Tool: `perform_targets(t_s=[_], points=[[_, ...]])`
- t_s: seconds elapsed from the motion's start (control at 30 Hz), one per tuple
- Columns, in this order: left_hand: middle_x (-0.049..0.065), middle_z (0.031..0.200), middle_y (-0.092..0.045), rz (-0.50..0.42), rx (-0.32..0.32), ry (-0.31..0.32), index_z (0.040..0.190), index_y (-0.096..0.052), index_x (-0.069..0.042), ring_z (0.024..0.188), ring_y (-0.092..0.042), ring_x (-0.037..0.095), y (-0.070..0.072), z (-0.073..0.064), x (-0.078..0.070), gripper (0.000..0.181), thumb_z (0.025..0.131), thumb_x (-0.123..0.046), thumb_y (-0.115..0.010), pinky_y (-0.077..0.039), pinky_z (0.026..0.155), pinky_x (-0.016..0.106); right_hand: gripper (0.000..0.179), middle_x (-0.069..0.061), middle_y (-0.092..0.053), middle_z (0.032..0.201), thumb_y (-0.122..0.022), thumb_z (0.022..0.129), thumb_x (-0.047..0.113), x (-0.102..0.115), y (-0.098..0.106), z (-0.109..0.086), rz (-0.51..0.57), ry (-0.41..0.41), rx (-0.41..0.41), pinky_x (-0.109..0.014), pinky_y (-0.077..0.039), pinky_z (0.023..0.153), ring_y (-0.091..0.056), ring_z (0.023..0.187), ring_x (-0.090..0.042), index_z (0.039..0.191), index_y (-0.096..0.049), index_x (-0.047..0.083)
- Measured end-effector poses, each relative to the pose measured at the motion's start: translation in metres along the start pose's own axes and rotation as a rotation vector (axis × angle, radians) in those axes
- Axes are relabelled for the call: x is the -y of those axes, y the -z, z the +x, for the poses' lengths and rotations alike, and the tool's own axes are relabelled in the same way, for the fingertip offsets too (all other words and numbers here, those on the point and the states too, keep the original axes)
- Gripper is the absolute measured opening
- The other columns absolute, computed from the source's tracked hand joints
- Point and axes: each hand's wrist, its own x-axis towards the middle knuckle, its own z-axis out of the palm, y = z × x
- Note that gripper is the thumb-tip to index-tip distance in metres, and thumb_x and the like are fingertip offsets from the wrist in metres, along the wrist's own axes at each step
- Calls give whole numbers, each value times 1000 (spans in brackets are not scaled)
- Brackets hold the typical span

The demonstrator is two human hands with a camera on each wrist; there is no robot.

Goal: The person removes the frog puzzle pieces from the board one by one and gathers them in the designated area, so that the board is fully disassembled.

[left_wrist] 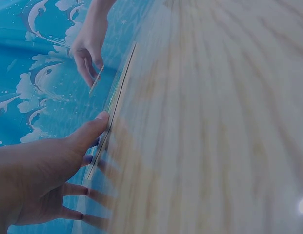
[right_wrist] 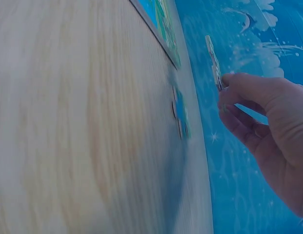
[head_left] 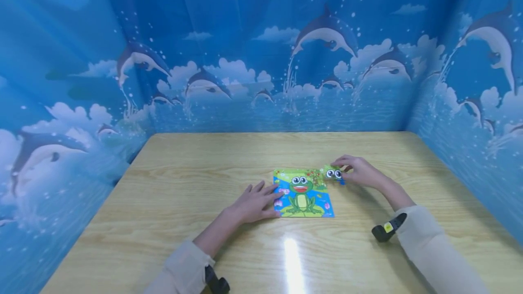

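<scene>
A frog picture puzzle board (head_left: 301, 203) lies flat on the wooden table. My left hand (head_left: 255, 204) is at its left edge, fingers spread and fingertips overlapping that side; in the left wrist view the thumb (left_wrist: 95, 127) touches the board's near edge. To the right of the board, my right hand (head_left: 357, 171) pinches a puzzle piece (head_left: 333, 174) with the frog's eyes on it. From the right wrist, this thin piece (right_wrist: 213, 62) stands tilted between thumb and fingers, raised off the table. Below it, another blue and green puzzle piece (right_wrist: 179, 114) lies on the tabletop.
The wooden table (head_left: 196, 162) reaches back to a blue curtain (head_left: 245, 49) printed with dolphins and clouds, which also hangs along both sides. Dark straps with small black devices (head_left: 384, 232) sit at both sleeves. A bright light reflection shows on the near tabletop.
</scene>
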Motion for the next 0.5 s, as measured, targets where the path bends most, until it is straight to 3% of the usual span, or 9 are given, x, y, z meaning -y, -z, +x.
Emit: perform_targets(t_s=[0.5], points=[[3,150,-19,5,3,9,144,-30,-27,133,-16,38,-1,1,1,65,89,-58,-43,-12,105,57,34,-27,-56,109,-61,77,-10,-28,27,-34,-35,-68,-2,-42,-52,74,-57,93,-40,111,-58,-11]])
